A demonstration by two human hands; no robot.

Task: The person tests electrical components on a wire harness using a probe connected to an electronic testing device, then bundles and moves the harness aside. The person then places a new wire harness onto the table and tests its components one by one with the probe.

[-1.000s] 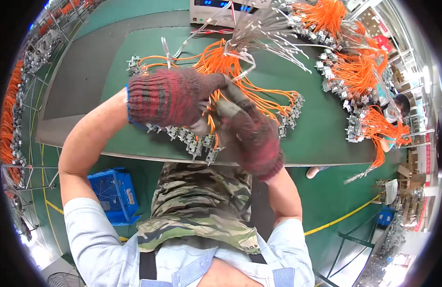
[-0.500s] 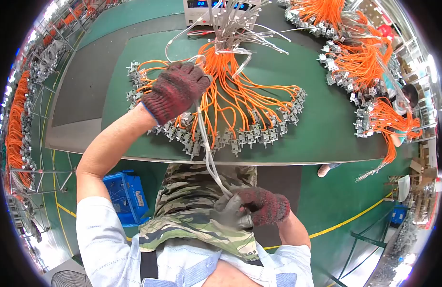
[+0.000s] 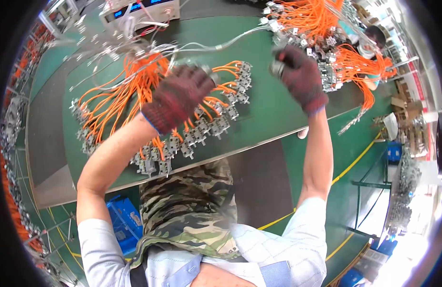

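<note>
My left hand, in a dark red knit glove with greyish fingertips, is over the right side of a bundle of orange cables. Its fingers look curled, somewhat blurred, and what they hold is hidden. Grey metal connectors fan out along the bundle's lower edge. Pale wires spread from its top, smeared by motion. A whitish strand stretches right from there, above both hands. My right hand, gloved alike, is raised over the table's right part with fingers bent; I cannot make out anything in them.
More orange cable bundles with connectors lie at the table's right end, near another person. A power supply with blue digits stands at the back. A blue crate is below the green table.
My right hand has risen from my lap, off the pale strands, to above the table's right part. My left hand has shifted slightly lower. The view has turned; a strand now stretches right.
</note>
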